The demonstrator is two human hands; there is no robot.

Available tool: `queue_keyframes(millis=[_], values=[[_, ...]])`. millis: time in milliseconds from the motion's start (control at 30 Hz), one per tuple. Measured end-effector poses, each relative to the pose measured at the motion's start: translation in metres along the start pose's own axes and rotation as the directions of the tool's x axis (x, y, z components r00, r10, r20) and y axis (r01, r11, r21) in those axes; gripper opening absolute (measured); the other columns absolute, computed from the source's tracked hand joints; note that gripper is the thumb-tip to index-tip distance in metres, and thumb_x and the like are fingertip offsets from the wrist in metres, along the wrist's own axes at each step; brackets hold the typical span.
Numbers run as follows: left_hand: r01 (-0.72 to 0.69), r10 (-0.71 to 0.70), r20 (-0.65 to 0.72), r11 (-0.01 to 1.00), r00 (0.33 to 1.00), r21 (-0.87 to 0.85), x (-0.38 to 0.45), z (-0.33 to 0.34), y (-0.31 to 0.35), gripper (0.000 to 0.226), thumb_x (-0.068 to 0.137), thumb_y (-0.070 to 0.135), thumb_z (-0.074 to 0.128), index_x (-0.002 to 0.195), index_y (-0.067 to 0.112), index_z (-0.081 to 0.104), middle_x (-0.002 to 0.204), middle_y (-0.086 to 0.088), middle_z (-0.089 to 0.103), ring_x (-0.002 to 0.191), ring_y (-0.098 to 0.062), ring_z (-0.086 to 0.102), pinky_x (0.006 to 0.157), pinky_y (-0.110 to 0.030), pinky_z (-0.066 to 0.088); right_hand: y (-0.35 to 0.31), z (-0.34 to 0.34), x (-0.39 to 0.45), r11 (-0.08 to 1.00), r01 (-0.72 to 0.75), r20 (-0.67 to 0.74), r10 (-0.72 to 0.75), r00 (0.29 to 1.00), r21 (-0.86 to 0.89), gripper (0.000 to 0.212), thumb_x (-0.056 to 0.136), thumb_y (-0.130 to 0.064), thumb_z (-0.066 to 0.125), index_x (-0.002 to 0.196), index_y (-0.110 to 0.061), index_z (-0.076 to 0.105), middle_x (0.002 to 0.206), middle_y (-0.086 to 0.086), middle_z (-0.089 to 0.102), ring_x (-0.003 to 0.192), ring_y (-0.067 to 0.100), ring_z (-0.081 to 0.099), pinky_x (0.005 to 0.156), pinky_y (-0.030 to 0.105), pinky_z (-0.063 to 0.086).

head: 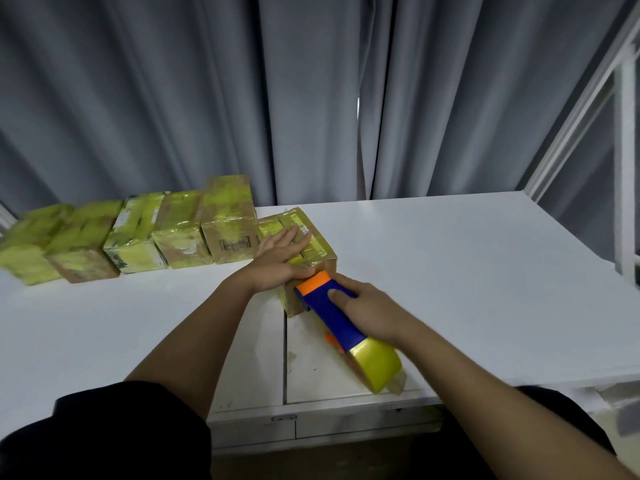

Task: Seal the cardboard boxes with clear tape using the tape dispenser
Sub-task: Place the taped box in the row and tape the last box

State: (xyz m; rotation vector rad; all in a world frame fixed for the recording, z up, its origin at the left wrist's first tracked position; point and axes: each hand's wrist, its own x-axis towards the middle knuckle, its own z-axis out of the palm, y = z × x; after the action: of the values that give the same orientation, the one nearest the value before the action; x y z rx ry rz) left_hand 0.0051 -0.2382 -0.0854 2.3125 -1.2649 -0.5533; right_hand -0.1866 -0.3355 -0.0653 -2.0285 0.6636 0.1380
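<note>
A cardboard box (pixel 320 249) with yellowish tape over its top lies on the white table (pixel 450 271) near the middle. My left hand (pixel 282 256) lies flat on the box's top, fingers spread, thumb at the near edge. My right hand (pixel 367 306) grips a blue and orange tape dispenser (pixel 332 311). Its orange front end presses against the box's near top edge. A roll of tape (pixel 375 365) sits at the dispenser's rear, close to the table's front edge.
A row of several taped cardboard boxes (pixel 138 230) stands along the back left of the table. Grey curtains hang behind. A white metal frame (pixel 627 174) rises at the right. A seam (pixel 284 355) splits the tabletop in front of me.
</note>
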Motion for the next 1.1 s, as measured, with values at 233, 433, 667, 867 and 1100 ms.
queue_keyframes(millis=[233,433,667,867,1100], values=[[0.034,-0.025,-0.061,0.989,0.998,0.147,-0.012,-0.001,0.009,0.070,0.093,0.051,0.047,0.150,0.037,0.009,0.160,0.007,-0.007,0.146,-0.012,-0.011,0.116,-0.036,-0.007,0.008,0.011,-0.005,0.940,-0.019,-0.007,0.023,1.000,0.340,0.035,0.098,-0.040,0.049,0.133,-0.040,0.049,0.114,-0.005,0.066,0.096,0.019,0.066,0.083,0.034,0.055],[0.175,-0.123,-0.144,0.882,0.982,0.438,-0.035,-0.008,0.005,0.074,0.090,0.067,0.034,0.151,0.038,0.002,0.161,0.001,-0.004,0.145,-0.028,0.004,0.115,-0.047,0.010,-0.017,-0.016,-0.002,0.992,-0.031,0.164,0.011,0.986,0.123,0.041,0.100,-0.030,0.047,0.140,-0.037,0.042,0.130,0.000,0.055,0.108,0.022,0.058,0.083,0.029,0.052],[0.166,-0.142,-0.088,0.878,0.986,0.449,-0.019,-0.008,0.006,0.071,0.092,0.066,0.030,0.151,0.038,0.003,0.161,0.002,-0.004,0.147,-0.020,-0.004,0.115,-0.047,-0.001,-0.006,-0.007,-0.017,0.962,-0.024,0.098,-0.003,0.995,0.271,0.022,0.100,-0.030,0.048,0.111,-0.048,0.051,0.110,-0.008,0.063,0.090,0.014,0.063,0.072,0.024,0.053],[0.152,-0.148,-0.037,0.930,0.988,0.334,-0.015,-0.009,0.002,0.071,0.092,0.064,0.036,0.150,0.042,0.002,0.160,0.004,-0.008,0.146,-0.012,-0.012,0.114,-0.041,-0.009,0.003,-0.004,-0.031,0.936,0.016,0.081,-0.048,0.996,0.353,0.011,0.097,-0.041,0.051,0.102,-0.050,0.051,0.103,-0.014,0.066,0.089,0.012,0.066,0.071,0.023,0.054],[0.129,-0.128,-0.028,0.921,0.991,0.368,-0.009,-0.006,-0.007,0.073,0.090,0.068,0.031,0.149,0.042,-0.002,0.159,0.004,-0.013,0.145,-0.018,-0.020,0.115,-0.043,-0.017,0.008,-0.005,-0.041,0.959,0.013,0.072,-0.034,0.997,0.284,0.031,0.094,-0.045,0.055,0.121,-0.050,0.042,0.111,-0.015,0.064,0.094,0.013,0.066,0.075,0.025,0.056]])
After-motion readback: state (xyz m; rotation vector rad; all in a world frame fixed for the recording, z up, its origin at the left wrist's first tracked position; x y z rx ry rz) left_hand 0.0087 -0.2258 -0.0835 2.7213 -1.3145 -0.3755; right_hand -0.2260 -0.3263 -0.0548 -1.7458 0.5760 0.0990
